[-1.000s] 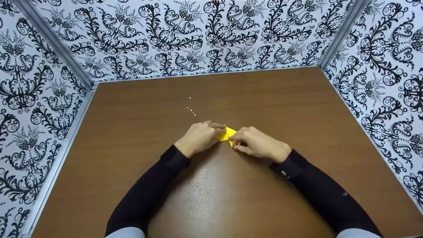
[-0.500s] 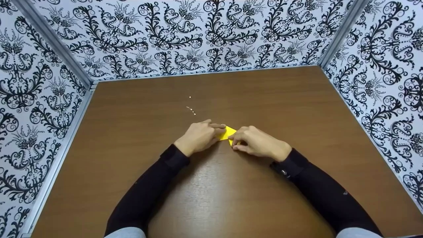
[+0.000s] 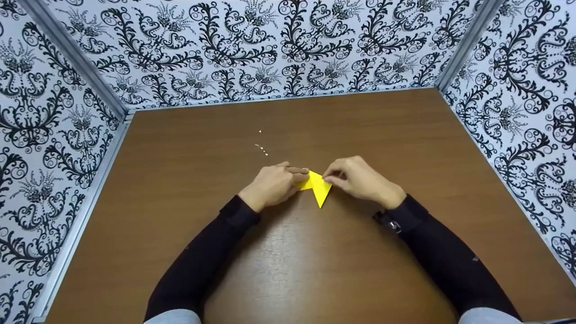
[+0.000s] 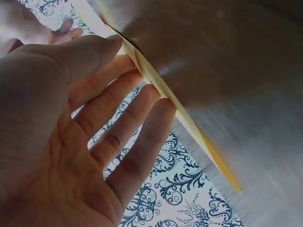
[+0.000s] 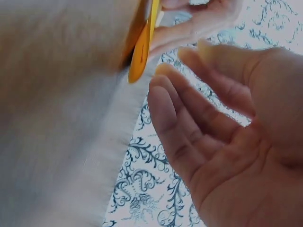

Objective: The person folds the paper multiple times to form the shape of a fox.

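Observation:
A folded yellow paper (image 3: 320, 191) lies on the brown table, one pointed flap aimed toward the person. My left hand (image 3: 274, 185) rests on its left part, the fingertips pressing it to the tabletop. In the left wrist view, fairly straight fingers and the thumb touch the layered paper edge (image 4: 189, 125). At the paper's right edge is my right hand (image 3: 362, 180), fingers loosely bent. The right wrist view has the fingertips of this right hand (image 5: 213, 123) a little apart from the paper (image 5: 139, 56), with nothing held. The left fingers cover the paper's left end.
The wooden table (image 3: 279, 270) is bordered by patterned panels (image 3: 288, 49) at the back and both sides. Several small white specks (image 3: 262, 149) lie on the tabletop beyond the left hand.
My right hand has lifted off the paper's lower right part and shifted up and right, uncovering the pointed flap. The left hand stays in place.

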Motion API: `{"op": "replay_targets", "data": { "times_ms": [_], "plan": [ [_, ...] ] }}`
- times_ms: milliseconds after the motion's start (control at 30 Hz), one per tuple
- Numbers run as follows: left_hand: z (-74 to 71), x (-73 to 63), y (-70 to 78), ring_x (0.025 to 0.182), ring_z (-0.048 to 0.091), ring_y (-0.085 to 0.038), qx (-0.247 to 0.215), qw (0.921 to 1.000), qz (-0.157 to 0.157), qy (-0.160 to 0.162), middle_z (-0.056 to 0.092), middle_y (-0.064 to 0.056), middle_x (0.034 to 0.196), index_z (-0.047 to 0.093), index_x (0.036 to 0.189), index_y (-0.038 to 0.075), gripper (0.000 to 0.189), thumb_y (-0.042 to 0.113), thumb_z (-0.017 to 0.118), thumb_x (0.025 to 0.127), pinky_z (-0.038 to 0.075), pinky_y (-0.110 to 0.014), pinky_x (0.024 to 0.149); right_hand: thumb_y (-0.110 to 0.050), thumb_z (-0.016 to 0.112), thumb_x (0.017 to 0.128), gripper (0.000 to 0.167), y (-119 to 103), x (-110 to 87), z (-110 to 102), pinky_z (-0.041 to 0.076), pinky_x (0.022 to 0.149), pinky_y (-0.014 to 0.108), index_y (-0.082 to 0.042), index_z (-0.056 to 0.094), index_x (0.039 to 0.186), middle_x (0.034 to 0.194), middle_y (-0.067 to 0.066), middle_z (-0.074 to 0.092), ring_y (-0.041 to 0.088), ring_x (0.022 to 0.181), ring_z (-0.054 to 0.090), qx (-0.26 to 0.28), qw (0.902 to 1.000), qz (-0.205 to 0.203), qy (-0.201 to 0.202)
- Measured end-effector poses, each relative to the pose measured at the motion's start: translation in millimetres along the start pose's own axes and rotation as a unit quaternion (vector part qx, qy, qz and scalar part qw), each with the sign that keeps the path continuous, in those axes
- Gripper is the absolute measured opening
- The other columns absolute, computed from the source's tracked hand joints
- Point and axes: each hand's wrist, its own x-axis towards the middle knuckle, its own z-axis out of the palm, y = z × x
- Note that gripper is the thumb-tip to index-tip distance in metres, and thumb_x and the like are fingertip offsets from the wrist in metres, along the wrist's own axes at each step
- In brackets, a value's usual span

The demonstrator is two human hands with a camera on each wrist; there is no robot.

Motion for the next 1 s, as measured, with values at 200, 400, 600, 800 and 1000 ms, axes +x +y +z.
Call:
{"op": "replay_targets", "data": {
  "times_ms": [200,400,600,800,1000],
  "plan": [
    [0.1,-1.4,-2.3,0.129,0.076,-0.034,-0.001,1.0,-0.006,-0.008,0.075,0.004,0.162,0.08,0.152,0.021,0.039,0.025,0.078,0.113,0.07,-0.049,0.104,-0.017,0.084,0.11,0.01,11.6,20.0,-4.8,0.058,0.087,0.038,-0.014,0.092,0.115,0.107,0.001,0.09,0.02,0.093,0.074,0.013,0.9966,0.081,-0.01],
    [0.7,-2.6,-2.4,0.148,0.072,-0.036,0.006,0.9997,-0.014,-0.02,0.072,0.004,0.165,0.077,0.155,0.022,0.041,0.026,0.077,0.114,0.054,-0.05,0.132,-0.018,0.084,0.109,0.011,18.2,48.4,-3.1,0.055,0.079,0.032,-0.013,0.092,0.114,0.103,0.003,0.089,0.019,0.085,0.07,0.006,0.9934,0.098,-0.059],
    [1.2,-1.4,-0.8,0.144,0.074,-0.035,-0.006,0.9999,-0.006,-0.01,0.074,0.002,0.163,0.078,0.153,0.02,0.039,0.023,0.077,0.114,0.054,-0.051,0.132,-0.016,0.084,0.109,0.008,22.4,67.4,0.3,0.059,0.072,0.024,-0.011,0.09,0.11,0.099,0.009,0.087,0.017,0.078,0.075,0.028,0.9859,0.128,-0.104],
    [1.4,0.8,0.0,0.144,0.073,-0.035,-0.007,0.9999,-0.004,-0.011,0.074,0.003,0.163,0.079,0.152,0.021,0.039,0.021,0.076,0.114,0.061,-0.052,0.124,-0.017,0.086,0.108,0.009,24.0,73.6,2.4,0.061,0.066,0.022,-0.009,0.089,0.107,0.097,0.012,0.086,0.015,0.073,0.074,0.048,0.9786,0.158,-0.123],
    [1.1,0.3,-1.2,0.142,0.074,-0.034,-0.007,0.9999,-0.003,-0.007,0.074,0.003,0.162,0.079,0.151,0.02,0.038,0.021,0.077,0.113,0.065,-0.052,0.118,-0.018,0.088,0.107,0.011,22.7,75.6,5.3,0.061,0.065,0.021,-0.007,0.089,0.105,0.095,0.012,0.085,0.014,0.07,0.073,0.039,0.98,0.154,-0.12]
  ]
}}
